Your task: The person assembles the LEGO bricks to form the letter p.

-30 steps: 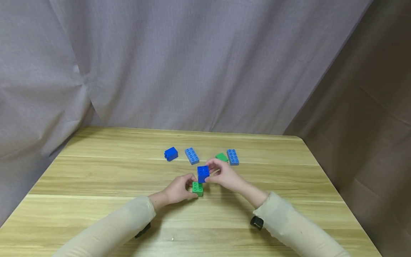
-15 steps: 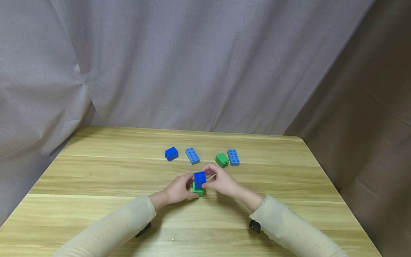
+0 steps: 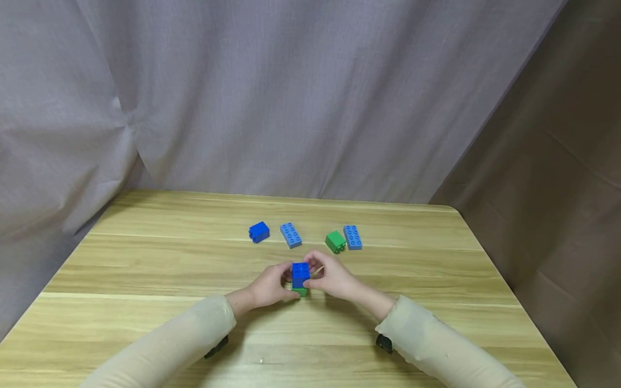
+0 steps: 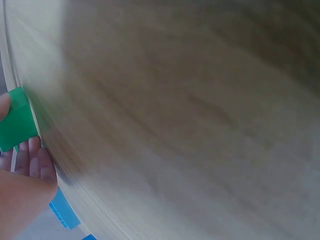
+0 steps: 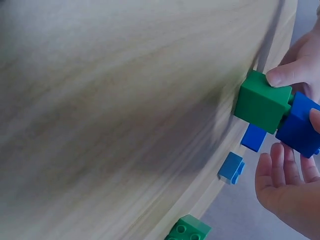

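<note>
"Left hand (image 3: 268,286) and right hand (image 3: 336,277): what does the head view show?"
"Left pinches the green block (image 3: 301,292) on the table (image 3: 160,258); right pinches the dark blue block (image 3: 300,276) directly above it."
"And the left wrist?"
"Green block between thumb and fingers, a light-blue brick (image 4: 65,209) beyond."
"Right wrist?"
"A narrow gap between the two blocks, studs showing."

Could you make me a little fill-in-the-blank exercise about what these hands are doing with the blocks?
1. The left hand grips the lower block, which is ____.
2. The right hand pinches the upper block, which is dark ____.
3. Beyond the hands, ____ loose blocks lie on the table.
4. The loose green block lies on its ____.

Missing words: green; blue; four; side.
</note>
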The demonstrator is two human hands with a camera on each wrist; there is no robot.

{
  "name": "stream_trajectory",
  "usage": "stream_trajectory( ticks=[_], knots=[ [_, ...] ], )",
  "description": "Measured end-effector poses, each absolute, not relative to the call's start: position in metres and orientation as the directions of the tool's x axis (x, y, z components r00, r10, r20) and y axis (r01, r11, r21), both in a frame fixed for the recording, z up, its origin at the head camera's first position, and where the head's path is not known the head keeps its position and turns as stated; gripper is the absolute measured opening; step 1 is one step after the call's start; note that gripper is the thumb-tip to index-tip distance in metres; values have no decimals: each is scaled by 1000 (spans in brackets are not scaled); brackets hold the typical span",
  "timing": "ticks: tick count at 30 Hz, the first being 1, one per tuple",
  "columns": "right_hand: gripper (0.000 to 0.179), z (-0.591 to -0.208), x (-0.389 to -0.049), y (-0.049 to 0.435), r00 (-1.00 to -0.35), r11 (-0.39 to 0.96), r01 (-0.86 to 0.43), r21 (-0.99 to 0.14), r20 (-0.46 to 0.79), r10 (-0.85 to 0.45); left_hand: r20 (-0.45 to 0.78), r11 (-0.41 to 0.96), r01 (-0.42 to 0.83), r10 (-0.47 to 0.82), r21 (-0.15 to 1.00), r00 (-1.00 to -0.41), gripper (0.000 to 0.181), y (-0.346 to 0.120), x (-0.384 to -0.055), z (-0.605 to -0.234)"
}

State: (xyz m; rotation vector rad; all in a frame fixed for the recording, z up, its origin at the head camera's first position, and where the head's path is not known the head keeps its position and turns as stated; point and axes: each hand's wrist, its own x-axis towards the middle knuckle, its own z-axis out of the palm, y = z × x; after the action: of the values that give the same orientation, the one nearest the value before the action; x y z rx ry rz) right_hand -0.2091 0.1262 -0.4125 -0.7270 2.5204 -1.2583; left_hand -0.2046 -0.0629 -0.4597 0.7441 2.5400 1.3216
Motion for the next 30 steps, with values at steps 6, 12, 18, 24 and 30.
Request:
stream_trajectory(
  ticks=[6, 12, 18, 24, 30],
  knots=[
    [34, -414, -209, 125, -849, 529, -329, -782, 0, -528, 63, 486, 348, 511, 802, -857, 40, -63, -204, -459],
    [43, -410, -209, 125, -839, 564, -344, -751, -24, -544, 44, 494, 345, 523, 798, -851, 45, -64, -203, -455],
    [46, -404, -208, 124, -834, 573, -381, -726, 3, -551, 86, 478, 386, 535, 789, -840, 40, -65, -202, -454],
    [33, -403, -207, 123, -842, 597, -395, -699, 16, -539, 119, 461, 398, 524, 793, -844, 34, -65, -201, -456],
    [31, -402, -206, 122, -847, 610, -405, -681, 27, -531, 121, 467, 397, 516, 790, -848, 33, -64, -202, -458]
  ],
)
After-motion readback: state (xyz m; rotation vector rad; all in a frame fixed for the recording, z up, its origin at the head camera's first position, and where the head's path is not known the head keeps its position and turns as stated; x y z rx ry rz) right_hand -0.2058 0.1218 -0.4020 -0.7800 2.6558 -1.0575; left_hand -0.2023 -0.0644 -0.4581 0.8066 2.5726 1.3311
